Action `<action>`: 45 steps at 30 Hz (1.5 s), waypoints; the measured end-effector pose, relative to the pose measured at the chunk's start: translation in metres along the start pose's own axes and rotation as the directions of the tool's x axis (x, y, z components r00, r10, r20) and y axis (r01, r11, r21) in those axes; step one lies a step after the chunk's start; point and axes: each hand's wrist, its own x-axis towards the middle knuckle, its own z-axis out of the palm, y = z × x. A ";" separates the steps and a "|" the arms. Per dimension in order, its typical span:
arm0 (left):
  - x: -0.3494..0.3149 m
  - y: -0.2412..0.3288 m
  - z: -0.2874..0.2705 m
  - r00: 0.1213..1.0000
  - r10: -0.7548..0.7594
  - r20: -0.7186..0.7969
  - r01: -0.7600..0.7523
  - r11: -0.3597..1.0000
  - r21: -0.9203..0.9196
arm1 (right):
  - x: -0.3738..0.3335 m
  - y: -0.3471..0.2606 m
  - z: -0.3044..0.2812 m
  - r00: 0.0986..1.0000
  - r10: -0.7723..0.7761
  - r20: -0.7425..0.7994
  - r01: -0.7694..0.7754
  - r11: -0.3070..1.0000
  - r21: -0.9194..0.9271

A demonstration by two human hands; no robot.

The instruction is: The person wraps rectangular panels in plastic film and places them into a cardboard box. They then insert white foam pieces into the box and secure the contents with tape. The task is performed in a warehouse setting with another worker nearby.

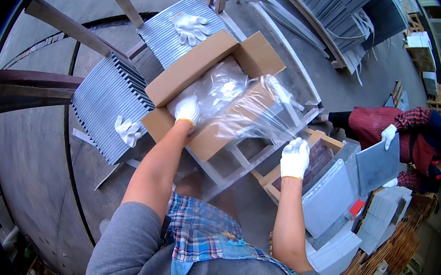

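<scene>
An open cardboard box [179, 78] with raised flaps stands in front of me on a metal frame. Clear plastic film [226, 82] lines it and spills over its right side. Inside the box, my left hand [187, 108], in a white glove, rests against the film; its fingers are too unclear to tell whether they grip. Off to the right, my white-gloved right hand [295, 157] is closed on the film's edge and draws it taut. The bottom of the box is hidden under the film.
Grey ribbed stacks [111, 102] stand at the left, with loose white gloves [192, 27] on them. Grey slabs [330, 197] lean in a wooden crate at the right. Beyond, a co-worker in a red checked garment holds a dark slab [378, 163]. Metal posts [68, 25] rise at the left.
</scene>
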 end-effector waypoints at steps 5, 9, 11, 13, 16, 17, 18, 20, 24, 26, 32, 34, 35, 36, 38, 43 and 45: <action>0.007 0.004 -0.016 0.990 -0.028 0.140 -0.010 0.966 0.259 | -0.029 -0.033 -0.049 0.978 -0.114 -0.174 0.099 0.991 -0.093; 0.010 0.018 -0.041 0.996 -0.046 0.077 0.036 0.991 0.132 | -0.055 -0.049 -0.066 0.970 -0.143 -0.196 0.105 0.975 -0.195; 0.004 0.050 -0.070 1.000 0.008 -0.030 -0.003 0.983 0.183 | -0.068 -0.054 -0.067 0.960 -0.175 -0.219 0.121 0.964 -0.237; -0.013 0.089 -0.106 0.990 0.054 -0.133 -0.026 0.979 0.205 | -0.077 -0.056 -0.064 0.951 -0.195 -0.241 0.126 0.953 -0.275; -0.033 0.148 -0.154 0.952 0.239 -0.194 -0.206 0.963 0.176 | -0.089 -0.064 -0.062 0.963 -0.211 -0.164 0.152 0.937 -0.316; -0.043 0.170 -0.170 0.910 0.379 -0.170 -0.351 0.920 0.174 | -0.096 -0.068 -0.052 0.960 -0.221 -0.173 0.152 0.928 -0.341; -0.053 0.190 -0.175 0.846 0.512 -0.146 -0.489 0.856 0.165 | -0.100 -0.070 -0.055 0.958 -0.238 -0.159 0.166 0.914 -0.370; -0.072 0.220 -0.166 0.637 0.768 -0.066 -0.768 0.640 0.041 | -0.109 -0.074 -0.060 0.957 -0.261 -0.125 0.185 0.883 -0.431; -0.118 0.269 -0.137 0.245 0.885 0.396 -0.634 0.455 -0.626 | -0.134 -0.088 -0.058 0.946 -0.304 -0.111 0.211 0.841 -0.499; -0.138 0.283 -0.130 0.087 0.830 0.551 -0.313 0.548 -0.776 | -0.146 -0.094 -0.069 0.924 -0.345 -0.165 0.220 0.831 -0.510; -0.183 0.302 -0.136 0.087 0.804 0.588 -0.194 0.593 -0.781 | -0.174 -0.113 -0.127 0.879 -0.397 -0.264 0.253 0.858 -0.447; -0.210 0.314 -0.136 0.052 0.767 0.639 -0.301 0.622 -0.723 | -0.183 -0.118 -0.142 0.855 -0.393 -0.338 0.231 0.872 -0.431; -0.229 0.321 -0.140 0.037 0.737 0.675 -0.308 0.651 -0.693 | -0.186 -0.120 -0.151 0.843 -0.386 -0.375 0.218 0.882 -0.418; -0.243 0.326 -0.135 -0.001 0.727 0.687 -0.341 0.646 -0.683 | -0.189 -0.122 -0.160 0.829 -0.377 -0.413 0.205 0.892 -0.404; -0.282 0.332 -0.124 0.026 0.733 0.680 -0.294 0.656 -0.695 | -0.192 -0.127 -0.182 0.815 -0.383 -0.435 0.204 0.892 -0.404; -0.379 0.367 -0.084 -0.038 0.694 0.719 -0.611 0.553 -0.566 | -0.191 -0.144 -0.233 0.751 -0.421 -0.509 0.280 0.901 -0.331; -0.403 0.392 -0.067 -0.084 0.726 0.683 -0.890 0.254 -0.379 | -0.196 -0.156 -0.247 0.722 -0.392 -0.570 0.289 0.920 -0.266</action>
